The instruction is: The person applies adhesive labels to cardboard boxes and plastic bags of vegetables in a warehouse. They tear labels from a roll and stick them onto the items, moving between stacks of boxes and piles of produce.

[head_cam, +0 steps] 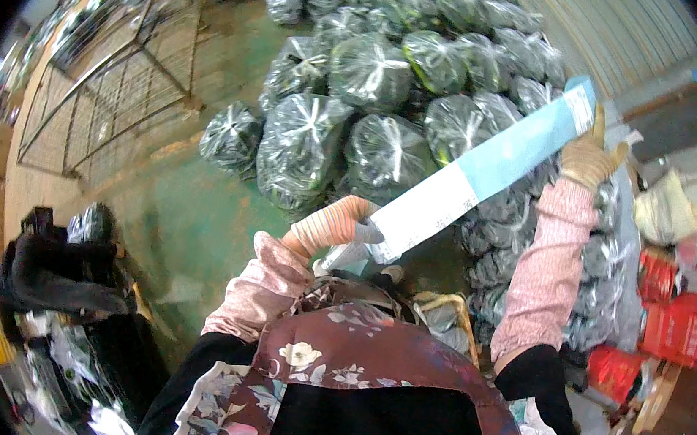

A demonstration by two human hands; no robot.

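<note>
A long blue and white printed strip (428, 216) stretches diagonally between my hands, its far end raised to the right. My left hand (338, 223), in a striped glove with a grey fingertip area, grips the lower white end, where a further piece of the strip hangs down. My right hand (587, 155), in a tan glove, is at the upper blue end with some fingers spread; the thumb side is partly hidden, and I cannot tell how firmly it holds. Beyond the strip stand stacked, tied clear plastic bags (308, 143) with dark green contents.
A metal wire-mesh cage (106, 100) stands at the left on the green floor. A black padded chair (55, 276) is at the lower left. Red bags (678, 325) and a pale sack (668, 206) lie at the right. A yellow-rimmed basket (470, 335) is near my body.
</note>
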